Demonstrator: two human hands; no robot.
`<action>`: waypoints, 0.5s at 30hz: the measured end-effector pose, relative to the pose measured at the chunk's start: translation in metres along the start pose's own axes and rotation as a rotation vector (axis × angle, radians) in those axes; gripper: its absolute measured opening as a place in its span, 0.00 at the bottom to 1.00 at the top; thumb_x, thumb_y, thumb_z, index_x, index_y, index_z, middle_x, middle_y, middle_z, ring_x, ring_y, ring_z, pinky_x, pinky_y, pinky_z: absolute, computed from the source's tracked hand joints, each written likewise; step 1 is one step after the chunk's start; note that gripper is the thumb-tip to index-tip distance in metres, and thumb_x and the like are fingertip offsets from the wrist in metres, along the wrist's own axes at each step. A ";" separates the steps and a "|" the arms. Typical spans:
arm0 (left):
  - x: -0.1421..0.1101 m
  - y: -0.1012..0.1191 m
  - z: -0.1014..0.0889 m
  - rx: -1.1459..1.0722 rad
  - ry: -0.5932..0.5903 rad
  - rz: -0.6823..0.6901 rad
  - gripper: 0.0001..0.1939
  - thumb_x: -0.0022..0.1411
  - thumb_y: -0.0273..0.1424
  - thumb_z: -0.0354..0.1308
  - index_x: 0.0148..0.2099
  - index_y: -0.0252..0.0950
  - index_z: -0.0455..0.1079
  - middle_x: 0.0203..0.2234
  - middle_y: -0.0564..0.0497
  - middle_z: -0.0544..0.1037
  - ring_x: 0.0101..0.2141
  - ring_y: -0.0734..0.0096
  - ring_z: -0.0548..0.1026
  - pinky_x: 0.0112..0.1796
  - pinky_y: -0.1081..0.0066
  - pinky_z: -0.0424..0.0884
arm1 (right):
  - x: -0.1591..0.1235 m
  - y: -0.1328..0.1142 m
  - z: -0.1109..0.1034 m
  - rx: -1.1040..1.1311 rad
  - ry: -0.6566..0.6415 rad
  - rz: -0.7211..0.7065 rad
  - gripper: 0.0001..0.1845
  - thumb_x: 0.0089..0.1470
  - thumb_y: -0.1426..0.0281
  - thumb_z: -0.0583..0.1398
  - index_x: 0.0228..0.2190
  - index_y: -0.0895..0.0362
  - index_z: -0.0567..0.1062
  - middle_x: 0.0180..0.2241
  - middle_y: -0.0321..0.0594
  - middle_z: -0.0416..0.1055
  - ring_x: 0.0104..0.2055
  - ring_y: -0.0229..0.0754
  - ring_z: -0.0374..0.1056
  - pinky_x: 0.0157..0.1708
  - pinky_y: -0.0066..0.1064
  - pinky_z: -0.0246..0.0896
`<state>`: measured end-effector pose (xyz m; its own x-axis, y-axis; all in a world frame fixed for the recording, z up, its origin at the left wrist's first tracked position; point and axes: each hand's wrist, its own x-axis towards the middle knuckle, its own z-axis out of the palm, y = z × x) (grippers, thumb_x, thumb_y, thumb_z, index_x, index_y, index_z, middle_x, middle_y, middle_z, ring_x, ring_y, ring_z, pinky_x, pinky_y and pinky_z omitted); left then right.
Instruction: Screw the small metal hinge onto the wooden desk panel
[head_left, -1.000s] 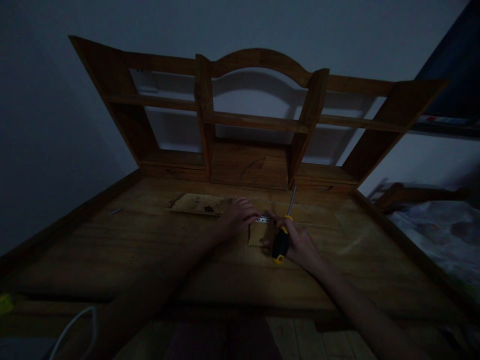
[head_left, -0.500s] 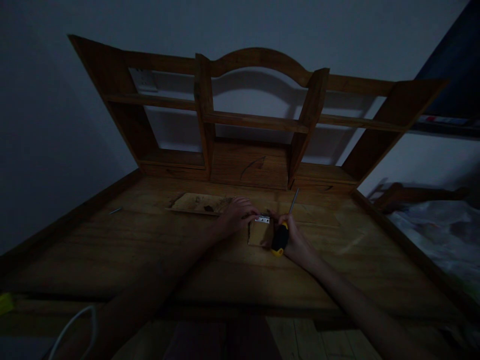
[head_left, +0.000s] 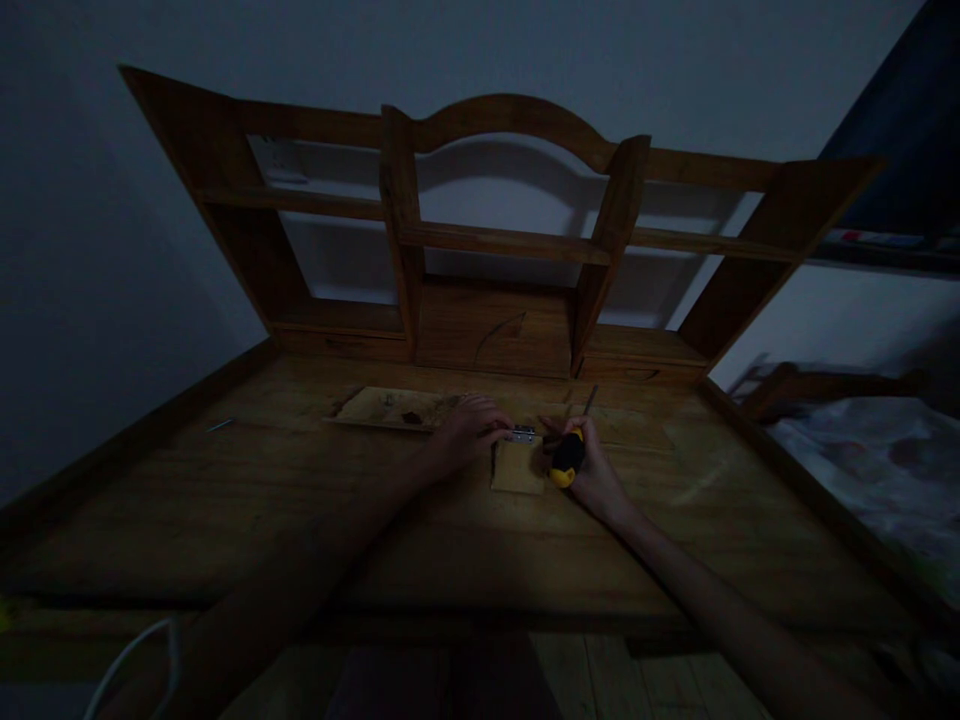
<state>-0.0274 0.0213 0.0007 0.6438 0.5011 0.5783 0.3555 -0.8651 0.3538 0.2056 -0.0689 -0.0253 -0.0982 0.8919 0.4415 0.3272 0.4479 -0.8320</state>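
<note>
Location: the metal hinge (head_left: 523,433) lies at the 12 o'clock edge of the small board (head_left: 517,470), on the wooden surface (head_left: 420,555). Left hand (head_left: 466,430): fingers at the hinge's 9 o'clock end; dim light prevents telling whether they pinch it. Right hand (head_left: 598,482), at the board's 3 o'clock: fingers closed around the screwdriver (head_left: 568,458), shaft toward 1 o'clock. Handling (estimated): hinge light, rigid, smooth, likely to pivot; hold by its ends. Board light, possibly crushable; hold by opposite edges. Screwdriver sturdy; hold by the handle.
</note>
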 end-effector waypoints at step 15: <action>-0.001 0.008 0.002 -0.141 0.011 -0.025 0.06 0.69 0.31 0.60 0.43 0.39 0.78 0.33 0.51 0.81 0.38 0.68 0.77 0.44 0.66 0.70 | 0.003 0.004 0.001 0.303 0.102 0.156 0.37 0.43 0.58 0.74 0.40 0.46 0.54 0.52 0.40 0.66 0.39 0.41 0.73 0.42 0.42 0.73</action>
<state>-0.0234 0.0137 0.0017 0.6287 0.5229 0.5756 0.2717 -0.8413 0.4674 0.2057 -0.0641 -0.0279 0.0301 0.9470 0.3199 0.0361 0.3188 -0.9471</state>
